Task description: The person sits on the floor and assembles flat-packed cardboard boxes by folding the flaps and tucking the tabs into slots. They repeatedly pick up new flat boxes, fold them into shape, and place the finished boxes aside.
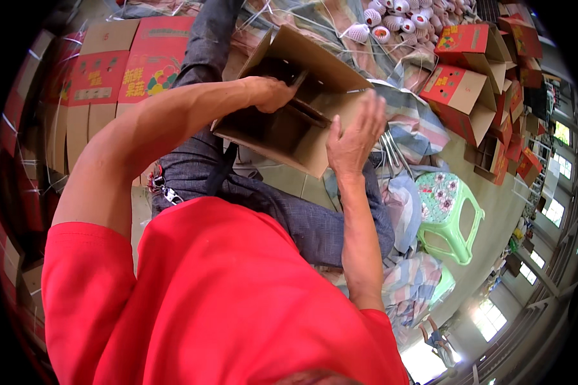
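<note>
An open cardboard box (pixel 305 154) sits tilted between my legs, brown on the inside. A crossed cardboard divider (pixel 309 113) stands inside it and splits the space into compartments. My left hand (pixel 273 94) reaches over the box's left side, its fingers closed at the divider's upper edge; the fingertips are partly hidden. At the box's right side is my right hand (pixel 356 138), its fingers stretched out together and the thumb apart, holding nothing. The fingertips look slightly blurred, and whether the palm touches the cardboard cannot be told.
Flat-topped red and brown cartons (pixel 99 77) stand at the left. Many fruits in foam nets (pixel 408 19) lie on a striped sheet (pixel 408 128) at the far side. Open red cartons (pixel 459 96) are piled at the right, near a green plastic stool (pixel 453 215) with a flowered seat.
</note>
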`<state>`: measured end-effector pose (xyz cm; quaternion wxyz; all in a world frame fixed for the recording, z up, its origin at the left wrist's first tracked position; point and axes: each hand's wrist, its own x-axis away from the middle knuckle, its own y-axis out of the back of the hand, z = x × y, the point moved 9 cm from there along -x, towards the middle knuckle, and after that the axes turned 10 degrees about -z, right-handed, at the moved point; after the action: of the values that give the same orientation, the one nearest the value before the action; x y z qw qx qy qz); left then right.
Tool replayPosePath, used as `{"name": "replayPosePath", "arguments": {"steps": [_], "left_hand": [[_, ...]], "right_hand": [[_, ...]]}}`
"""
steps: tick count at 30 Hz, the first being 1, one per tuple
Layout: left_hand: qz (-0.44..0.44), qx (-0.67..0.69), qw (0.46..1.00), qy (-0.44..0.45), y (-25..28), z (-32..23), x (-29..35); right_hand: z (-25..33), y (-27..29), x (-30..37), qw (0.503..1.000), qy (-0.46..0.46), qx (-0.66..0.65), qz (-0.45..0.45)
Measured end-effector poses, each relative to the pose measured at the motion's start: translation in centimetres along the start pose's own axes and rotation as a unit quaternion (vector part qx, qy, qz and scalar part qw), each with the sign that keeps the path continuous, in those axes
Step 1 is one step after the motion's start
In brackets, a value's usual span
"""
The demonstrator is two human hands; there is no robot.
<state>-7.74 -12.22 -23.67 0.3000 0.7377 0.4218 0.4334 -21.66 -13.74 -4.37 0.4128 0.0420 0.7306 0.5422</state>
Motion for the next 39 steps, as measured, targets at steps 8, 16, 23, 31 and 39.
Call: {"name": "replayPosePath", "arguments": {"steps": [8,16,23,31,39], "left_hand": [[-0.001,0.027,1.000,0.009,1.7,-0.2,1.1],[-0.015,0.030,0.998,-0.051,-0.2,-3.0,1.0],[0.021,0.018,0.997,-0.075,-1.1,-2.6,-0.4],[0.031,-0.008,0.995,-0.097,-3.1,-2.8,1.6],[0.064,-0.032,0.996,-0.046,-6.0,-2.2,0.6]], "right_hand": [[0.0,-10.4,2.1,0.909,-0.091,-0.101,0.394],[-2.0,-25.1,11.4,0.778,-0.262,-0.207,0.532],[-1.4,-25.1,11.8,0.763,-0.335,-0.250,0.494],[-1.0,-25.0,12.2,0.763,-0.263,-0.253,0.534],[2.9,-15.6,12.6,0.683,0.018,-0.126,0.719]]}}
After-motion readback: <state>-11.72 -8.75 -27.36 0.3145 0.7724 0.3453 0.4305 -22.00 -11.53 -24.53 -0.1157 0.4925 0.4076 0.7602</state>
